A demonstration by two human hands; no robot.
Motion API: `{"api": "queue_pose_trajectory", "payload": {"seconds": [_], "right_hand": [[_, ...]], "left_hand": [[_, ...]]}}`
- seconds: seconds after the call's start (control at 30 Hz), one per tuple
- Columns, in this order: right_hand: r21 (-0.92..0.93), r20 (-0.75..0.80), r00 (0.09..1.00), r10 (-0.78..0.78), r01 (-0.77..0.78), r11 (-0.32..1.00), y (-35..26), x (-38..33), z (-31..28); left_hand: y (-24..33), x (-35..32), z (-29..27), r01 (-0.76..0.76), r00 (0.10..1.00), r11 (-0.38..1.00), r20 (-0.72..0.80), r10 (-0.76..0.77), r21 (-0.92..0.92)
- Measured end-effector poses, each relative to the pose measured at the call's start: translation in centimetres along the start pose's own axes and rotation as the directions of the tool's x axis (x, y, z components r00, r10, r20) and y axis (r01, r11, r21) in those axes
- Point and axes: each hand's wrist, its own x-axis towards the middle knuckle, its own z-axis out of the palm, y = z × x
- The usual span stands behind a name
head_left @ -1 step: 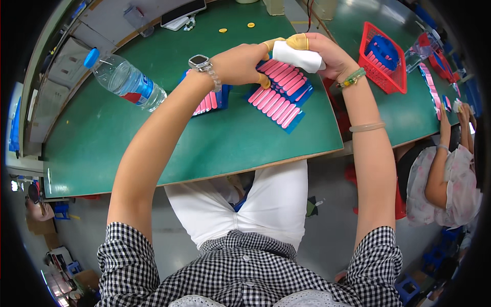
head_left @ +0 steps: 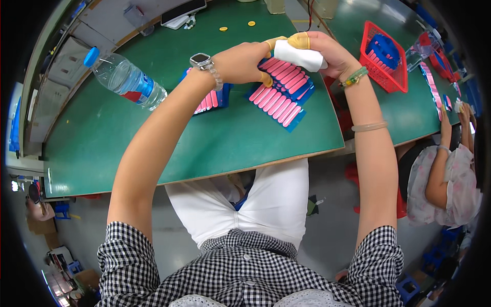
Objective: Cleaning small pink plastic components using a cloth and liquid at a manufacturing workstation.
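Red plastic basket (head_left: 384,82) at two o'clock holds blue and pink pieces (head_left: 382,51); a clear bottle (head_left: 113,72) at ten holds water (head_left: 121,84). Above the counter (head_left: 230,138), the right hand (head_left: 327,53) curls its grip round a white roll (head_left: 297,55); the left hand (head_left: 243,62) arches beside pink strips (head_left: 276,105) at twelve, its hold unclear.

both arms stretched way out front, bare left forearm (head_left: 162,133) and bare right forearm (head_left: 376,158) angled inward. left hand (head_left: 243,62) is kinda back-up, thumb spread from the fingers, yellow fingertip covers (head_left: 266,79) on. right hand (head_left: 332,53) is curled in a grip, real close to it.
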Motion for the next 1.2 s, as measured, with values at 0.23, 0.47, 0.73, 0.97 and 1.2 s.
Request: {"api": "queue_pose_trajectory", "payload": {"seconds": [0.23, 0.47, 0.73, 0.97, 1.2], "right_hand": [[0.439, -0.248, 0.969, -0.012, 0.123, 0.890, 0.8, -8.0, 0.1], [0.538, -0.339, 0.939, 0.060, 0.142, 0.831, 1.6, -8.7, 3.6], [0.069, -0.191, 0.979, -0.072, 0.087, 0.994, -1.0, -6.6, 0.2], [0.065, -0.056, 0.998, 0.007, -0.004, 0.998, -0.1, -0.3, -0.1], [0.407, 0.073, 0.996, -0.042, 0.009, 0.913, 1.6, -0.6, -0.9]], "left_hand": [[-3.3, 0.3, 0.8, -0.077, 0.992, 0.982, -0.109, 0.059, -0.173], [-1.9, 1.7, 1.2, -0.063, 0.995, 0.955, -0.089, 0.039, -0.291], [-2.2, 0.2, 2.1, -0.179, 0.958, 0.983, -0.232, 0.168, -0.027], [-2.8, 0.0, 3.4, -0.263, 0.840, 0.879, -0.353, 0.412, 0.399], [-2.6, -0.2, 3.4, -0.263, 0.816, 0.859, -0.373, 0.441, 0.439]]}}
